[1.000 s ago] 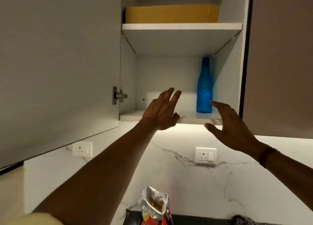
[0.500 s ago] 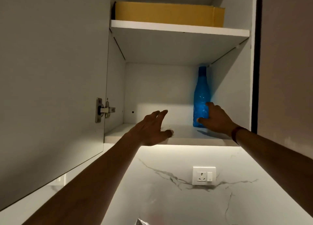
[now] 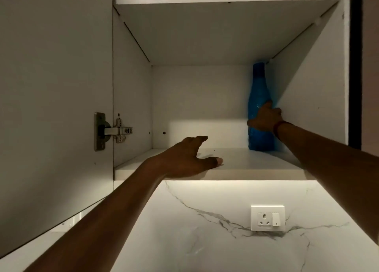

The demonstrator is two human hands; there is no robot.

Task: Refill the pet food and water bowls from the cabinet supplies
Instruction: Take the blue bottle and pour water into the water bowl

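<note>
Cabinet [image 3: 131, 87] door's open, and the bottle [image 3: 258, 87] stands upright on the shelf [image 3: 256, 166], at its back right corner. The right hand [image 3: 265, 119] curls its fingers round the belly (likely ready to lift). The left hand [image 3: 185, 159] lies spread on the shelf's front edge holding nothing, probably bracing.

Right hand [image 3: 264, 119] is wrapped round the lower body of a tall blue plastic bottle [image 3: 258, 91] standing upright in the back right corner of the open white wall cabinet [image 3: 313, 87]. Left hand [image 3: 188, 159] rests on the bottom shelf's front edge, fingers spread. White wall socket [image 3: 267, 218] sits below on the marble-look backsplash [image 3: 184, 230].
</note>
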